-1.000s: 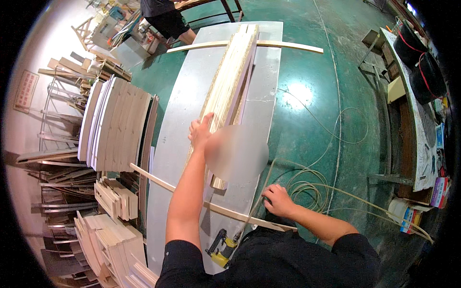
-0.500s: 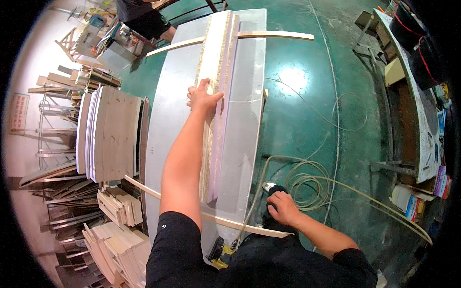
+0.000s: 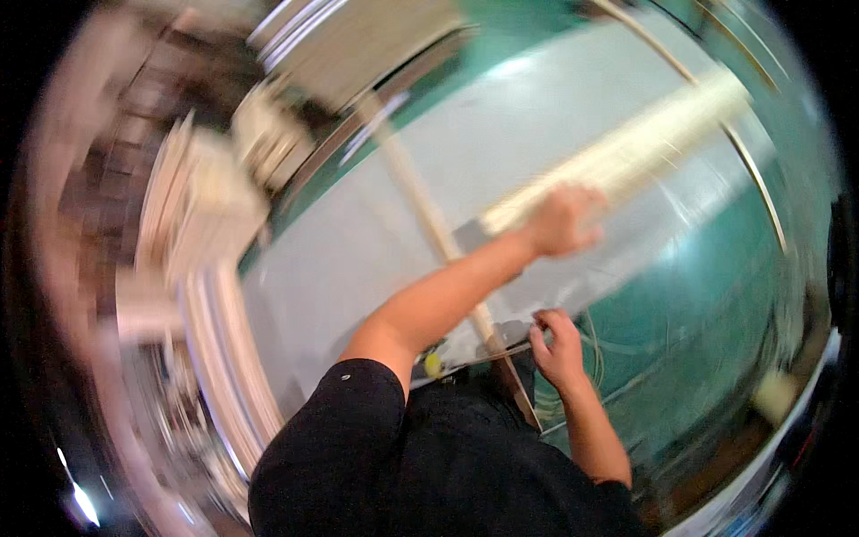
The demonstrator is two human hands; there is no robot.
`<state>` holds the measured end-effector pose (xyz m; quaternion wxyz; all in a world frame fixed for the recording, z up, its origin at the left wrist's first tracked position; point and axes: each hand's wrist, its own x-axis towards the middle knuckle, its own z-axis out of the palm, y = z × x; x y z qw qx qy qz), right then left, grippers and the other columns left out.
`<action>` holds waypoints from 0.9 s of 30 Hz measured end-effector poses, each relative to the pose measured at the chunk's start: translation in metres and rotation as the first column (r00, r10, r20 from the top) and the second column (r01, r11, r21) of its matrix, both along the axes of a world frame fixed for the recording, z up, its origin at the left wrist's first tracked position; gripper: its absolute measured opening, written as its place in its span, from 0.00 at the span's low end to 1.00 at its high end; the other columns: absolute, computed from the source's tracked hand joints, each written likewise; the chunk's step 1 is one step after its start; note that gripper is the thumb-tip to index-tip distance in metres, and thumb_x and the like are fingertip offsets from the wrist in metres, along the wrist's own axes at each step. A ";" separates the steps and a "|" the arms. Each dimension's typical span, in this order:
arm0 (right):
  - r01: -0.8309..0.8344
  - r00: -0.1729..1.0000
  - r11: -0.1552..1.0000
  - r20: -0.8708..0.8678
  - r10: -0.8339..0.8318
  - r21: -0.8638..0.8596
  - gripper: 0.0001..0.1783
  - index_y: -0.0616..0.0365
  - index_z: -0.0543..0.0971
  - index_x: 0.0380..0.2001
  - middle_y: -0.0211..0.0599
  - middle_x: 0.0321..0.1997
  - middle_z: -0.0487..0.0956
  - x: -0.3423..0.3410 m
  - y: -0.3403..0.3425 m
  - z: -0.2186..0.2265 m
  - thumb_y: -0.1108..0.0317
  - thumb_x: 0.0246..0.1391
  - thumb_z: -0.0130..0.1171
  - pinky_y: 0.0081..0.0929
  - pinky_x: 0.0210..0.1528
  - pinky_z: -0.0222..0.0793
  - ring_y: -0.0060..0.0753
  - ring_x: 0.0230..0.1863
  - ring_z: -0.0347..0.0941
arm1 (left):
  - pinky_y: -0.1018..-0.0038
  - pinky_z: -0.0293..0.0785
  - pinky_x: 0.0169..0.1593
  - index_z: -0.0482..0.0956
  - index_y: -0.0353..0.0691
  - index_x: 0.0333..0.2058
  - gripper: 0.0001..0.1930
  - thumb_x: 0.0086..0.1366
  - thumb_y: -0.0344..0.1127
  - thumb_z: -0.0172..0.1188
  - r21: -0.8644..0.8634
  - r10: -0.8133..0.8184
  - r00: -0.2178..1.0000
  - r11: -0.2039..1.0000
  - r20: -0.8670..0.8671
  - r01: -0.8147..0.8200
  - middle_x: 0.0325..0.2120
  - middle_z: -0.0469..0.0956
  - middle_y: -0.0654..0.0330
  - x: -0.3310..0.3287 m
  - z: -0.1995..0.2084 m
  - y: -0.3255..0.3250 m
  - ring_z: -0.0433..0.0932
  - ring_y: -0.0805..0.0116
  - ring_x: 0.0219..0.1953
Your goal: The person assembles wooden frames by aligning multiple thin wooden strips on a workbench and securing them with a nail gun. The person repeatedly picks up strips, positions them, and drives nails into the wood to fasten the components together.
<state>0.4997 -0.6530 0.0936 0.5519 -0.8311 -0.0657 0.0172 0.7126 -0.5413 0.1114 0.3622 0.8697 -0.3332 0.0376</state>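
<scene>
Grey board (image 3: 510,125) bears pale planks (image 3: 640,143); left hand (image 3: 565,221) spread near them, contact unclear; right hand (image 3: 559,351) loosely parted.

Counter (image 3: 313,259): long and grey, slanting from near your left side away to the upper right.
Floor (image 3: 662,313): glossy green, on your right and past the counter's far edge, with a pale glare.
Wall (image 3: 58,233): brownish pink, blurred, at your far left.
Board stacks (image 3: 215,188): pale, between you and that wall.
Light (image 3: 85,504): bright white streak, lower left.
</scene>
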 end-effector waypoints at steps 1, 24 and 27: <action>-0.092 0.995 0.995 -0.029 0.093 0.028 0.09 0.62 0.79 0.40 0.48 0.38 0.78 -0.002 0.017 0.011 0.73 0.55 0.63 0.42 0.44 0.74 0.52 0.39 0.77 | 0.58 0.74 0.54 0.81 0.39 0.47 0.21 0.58 0.44 0.69 -0.141 0.025 0.998 0.990 -0.054 -0.032 0.44 0.81 0.48 -0.039 0.006 0.043 0.80 0.48 0.47; -0.989 -0.056 -0.073 -0.132 0.990 -0.130 0.12 0.61 0.80 0.45 0.45 0.41 0.83 -0.228 0.640 0.051 0.71 0.60 0.61 0.34 0.48 0.77 0.41 0.41 0.82 | 0.62 0.70 0.53 0.70 0.40 0.60 0.27 0.69 0.50 0.60 -0.226 0.233 -0.506 -0.971 -0.830 -0.077 0.47 0.75 0.60 -0.894 -0.055 0.602 0.73 0.64 0.47; -0.967 -0.149 -0.183 -0.193 0.970 -0.176 0.13 0.61 0.80 0.46 0.45 0.43 0.83 -0.274 0.691 0.042 0.69 0.60 0.61 0.36 0.49 0.77 0.42 0.42 0.82 | 0.61 0.67 0.56 0.67 0.42 0.64 0.33 0.67 0.54 0.60 -0.302 0.344 -0.326 -0.937 -0.881 -0.174 0.50 0.74 0.60 -0.903 -0.080 0.618 0.72 0.64 0.49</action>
